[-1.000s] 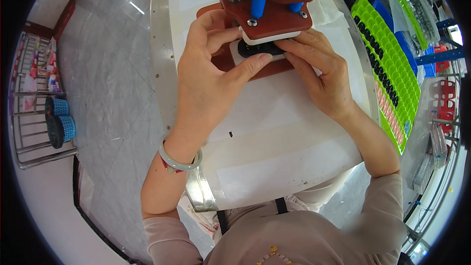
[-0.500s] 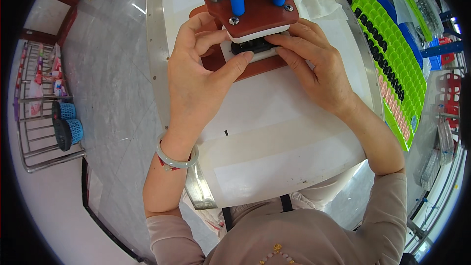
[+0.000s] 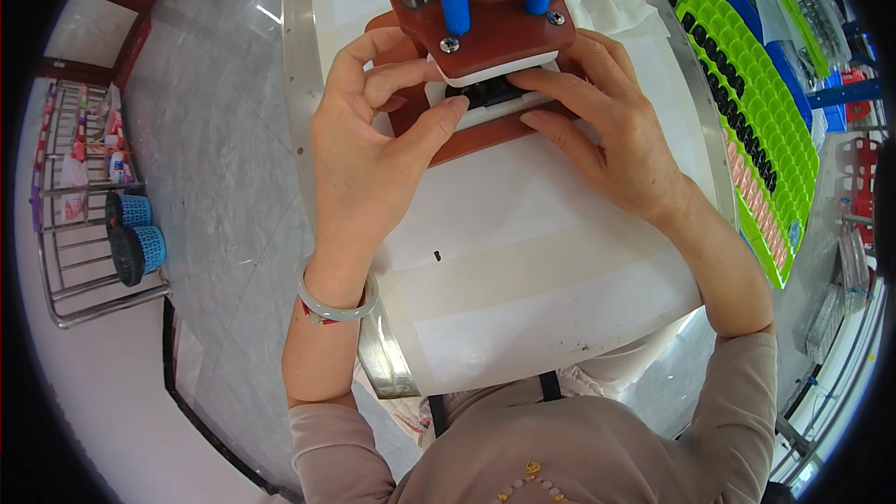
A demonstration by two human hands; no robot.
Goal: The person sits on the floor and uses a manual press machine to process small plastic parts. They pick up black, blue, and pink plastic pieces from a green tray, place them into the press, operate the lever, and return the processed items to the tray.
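A small white holder with black parts in it (image 3: 485,98) lies on the red-brown base of a press fixture (image 3: 485,28), under its upper plate with blue posts. My left hand (image 3: 373,149) grips the holder's left end with thumb and fingers. My right hand (image 3: 607,135) pinches its right end from the other side. Both hands rest on the paper-covered metal table (image 3: 523,252). A pale bangle circles my left wrist.
A bright green tray with rows of black parts (image 3: 756,121) stands along the table's right side. Blue bins and red racks are at the far right. On the left, a wire rack (image 3: 84,224) holds two blue-and-black spools on the grey floor.
The view has shifted, so the fixture sits higher in the picture. My hands stay on the white holder at the press base and have pushed it slightly farther under the upper plate.
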